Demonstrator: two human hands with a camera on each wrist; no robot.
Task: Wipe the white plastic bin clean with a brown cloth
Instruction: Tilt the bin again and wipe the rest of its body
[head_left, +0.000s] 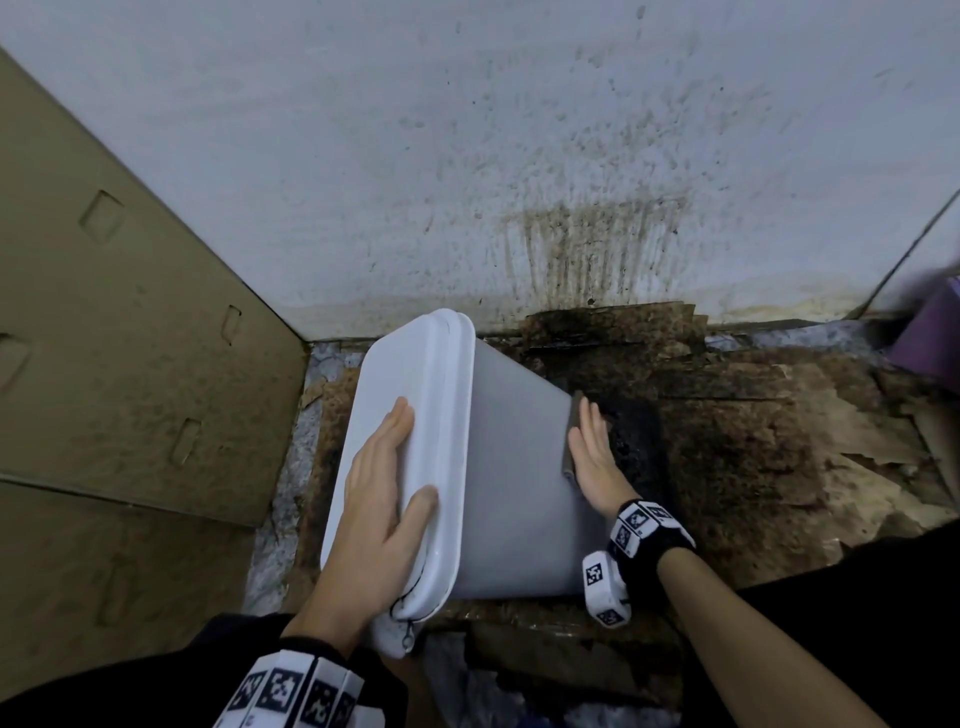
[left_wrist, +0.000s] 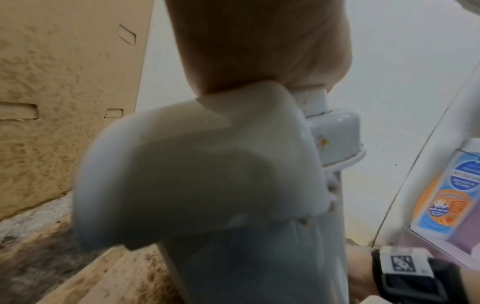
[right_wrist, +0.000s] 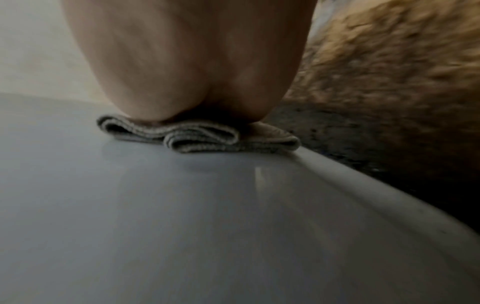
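Stained wall (head_left: 571, 156), filthy cardboard floor (head_left: 753, 415), and your white bin (head_left: 514, 467) tipped on its side between your hands.

Its lid (head_left: 405, 415) looks smooth and pale. Your left hand (head_left: 382, 512) lies flat on the lid, fingers straight and together, thumb over the rim. Your right hand (head_left: 595, 457) presses the folded brown cloth (right_wrist: 197, 135) against the bin's bottom edge, fingers straight; the head view shows only the cloth's edge, and both wrist views are blurred.
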